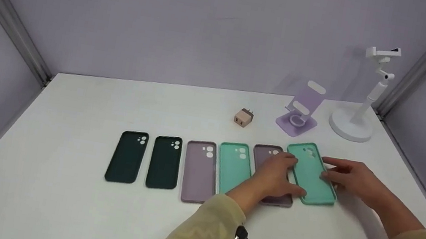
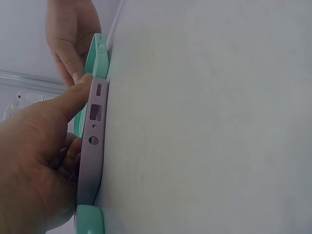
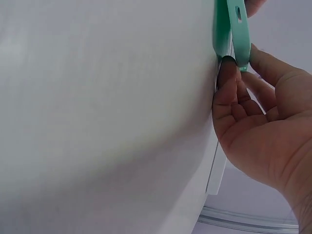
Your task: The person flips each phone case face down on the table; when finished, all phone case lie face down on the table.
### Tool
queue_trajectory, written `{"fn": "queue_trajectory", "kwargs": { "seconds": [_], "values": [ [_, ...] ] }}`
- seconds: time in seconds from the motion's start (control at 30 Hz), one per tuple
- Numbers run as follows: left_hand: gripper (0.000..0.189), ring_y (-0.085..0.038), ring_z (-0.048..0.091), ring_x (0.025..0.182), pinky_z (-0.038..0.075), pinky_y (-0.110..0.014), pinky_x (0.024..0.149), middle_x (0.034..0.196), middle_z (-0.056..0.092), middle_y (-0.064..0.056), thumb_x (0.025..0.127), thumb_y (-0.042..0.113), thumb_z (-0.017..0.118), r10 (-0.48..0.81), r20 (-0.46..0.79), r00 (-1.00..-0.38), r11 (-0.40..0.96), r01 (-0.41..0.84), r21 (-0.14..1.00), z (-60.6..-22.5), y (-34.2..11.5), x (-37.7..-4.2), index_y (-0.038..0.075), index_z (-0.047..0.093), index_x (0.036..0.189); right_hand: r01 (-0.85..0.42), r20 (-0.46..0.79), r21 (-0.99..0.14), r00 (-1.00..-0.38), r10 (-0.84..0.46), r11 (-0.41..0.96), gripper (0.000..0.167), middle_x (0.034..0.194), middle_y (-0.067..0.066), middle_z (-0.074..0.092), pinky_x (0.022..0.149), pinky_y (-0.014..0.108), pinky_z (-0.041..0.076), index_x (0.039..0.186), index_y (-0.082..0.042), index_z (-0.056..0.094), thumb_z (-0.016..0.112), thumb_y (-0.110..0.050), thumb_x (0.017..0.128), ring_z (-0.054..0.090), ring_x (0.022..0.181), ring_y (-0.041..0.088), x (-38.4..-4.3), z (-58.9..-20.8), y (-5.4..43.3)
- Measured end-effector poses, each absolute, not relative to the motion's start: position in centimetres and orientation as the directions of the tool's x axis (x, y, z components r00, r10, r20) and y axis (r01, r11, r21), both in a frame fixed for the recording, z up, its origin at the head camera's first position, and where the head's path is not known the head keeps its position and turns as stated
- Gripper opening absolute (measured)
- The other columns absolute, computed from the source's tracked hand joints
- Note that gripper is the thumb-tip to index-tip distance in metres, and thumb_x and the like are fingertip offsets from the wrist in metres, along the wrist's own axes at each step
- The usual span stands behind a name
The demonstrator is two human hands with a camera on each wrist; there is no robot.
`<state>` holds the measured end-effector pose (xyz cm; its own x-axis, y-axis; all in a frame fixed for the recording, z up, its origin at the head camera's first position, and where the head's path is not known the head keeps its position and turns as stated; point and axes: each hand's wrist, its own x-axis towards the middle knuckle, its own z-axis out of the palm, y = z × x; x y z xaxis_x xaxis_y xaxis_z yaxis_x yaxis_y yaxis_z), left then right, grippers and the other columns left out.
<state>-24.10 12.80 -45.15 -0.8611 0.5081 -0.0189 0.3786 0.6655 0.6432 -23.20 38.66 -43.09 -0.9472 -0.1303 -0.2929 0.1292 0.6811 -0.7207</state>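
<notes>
A mint green phone case [image 1: 311,178] lies slightly turned at the right end of a row of cases, between both hands. My left hand [image 1: 274,175] reaches over a mauve phone case [image 1: 266,155] and holds the mint case's left edge, its thumb at the lower left corner. On the opposite side my right hand [image 1: 357,181] pinches the right edge. In the right wrist view that edge of the mint case [image 3: 240,39] stands a little off the table, with fingertips at and under it. The left wrist view shows the mauve case's port end [image 2: 92,141] below the left hand.
Leftward in the row lie another mint case [image 1: 233,165], a mauve case [image 1: 199,173] and two dark green cases [image 1: 164,163]. Behind stand a pink charger plug [image 1: 243,118], a purple phone stand [image 1: 305,102] and a white stand [image 1: 351,126]. Walls enclose the white table [image 1: 54,205].
</notes>
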Motion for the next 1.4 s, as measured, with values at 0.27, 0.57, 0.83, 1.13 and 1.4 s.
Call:
{"fn": "queue_trajectory", "kwargs": {
  "seconds": [0.27,0.57,0.83,1.13,1.4],
  "values": [
    [0.082,-0.013,0.042,0.149,0.031,-0.023,0.12,0.162,0.047,0.002,0.089,0.046,0.087,0.539,-0.009,-0.842,0.676,0.426,0.602,-44.8,13.4,-24.0,0.013,0.054,0.157,0.195,-0.323,-0.807,-0.936,-0.141,0.558,0.07,0.15,0.021,0.055,0.09,0.025,0.057,0.163,-0.006,0.041,0.066,-0.037,0.107,0.064,0.111,0.019,-22.9,-43.7,39.5],
    [0.073,-0.009,0.053,0.138,0.039,-0.022,0.113,0.151,0.058,0.004,0.09,0.041,0.087,0.485,0.049,-0.873,0.608,0.377,0.699,-43.1,13.7,-23.3,0.016,0.058,0.153,0.195,-0.306,-0.842,-0.941,-0.147,0.503,0.072,0.139,0.016,0.061,0.091,0.025,0.057,0.163,-0.004,0.04,0.07,-0.035,0.105,0.067,0.11,0.014,-22.7,-43.3,39.5],
    [0.08,-0.009,0.055,0.134,0.047,-0.028,0.107,0.15,0.057,0.009,0.085,0.043,0.091,0.378,-0.035,-0.925,0.406,0.132,0.904,-42.2,14.0,-21.4,0.026,0.056,0.155,0.178,-0.289,-0.836,-0.947,-0.14,0.52,0.074,0.14,0.018,0.06,0.093,0.024,0.056,0.164,-0.007,0.04,0.07,-0.04,0.104,0.066,0.113,0.016,-22.7,-43.0,39.6],
    [0.084,-0.01,0.051,0.139,0.045,-0.035,0.113,0.154,0.054,0.007,0.083,0.049,0.091,0.368,-0.148,-0.918,0.371,-0.001,0.929,-42.7,14.3,-20.6,0.033,0.052,0.156,0.179,-0.285,-0.833,-0.95,-0.129,0.523,0.075,0.137,0.02,0.059,0.092,0.025,0.057,0.165,-0.009,0.039,0.07,-0.04,0.105,0.067,0.11,0.019,-22.6,-43.0,39.8],
    [0.083,-0.011,0.051,0.139,0.045,-0.034,0.113,0.153,0.056,0.002,0.083,0.046,0.092,0.376,-0.187,-0.908,0.323,-0.061,0.944,-42.8,14.3,-20.8,0.031,0.053,0.155,0.148,-0.256,-0.861,-0.953,-0.162,0.487,0.074,0.127,0.017,0.062,0.091,0.025,0.058,0.164,-0.004,0.039,0.07,-0.037,0.105,0.07,0.107,0.015,-22.3,-42.0,39.6]
  ]
}}
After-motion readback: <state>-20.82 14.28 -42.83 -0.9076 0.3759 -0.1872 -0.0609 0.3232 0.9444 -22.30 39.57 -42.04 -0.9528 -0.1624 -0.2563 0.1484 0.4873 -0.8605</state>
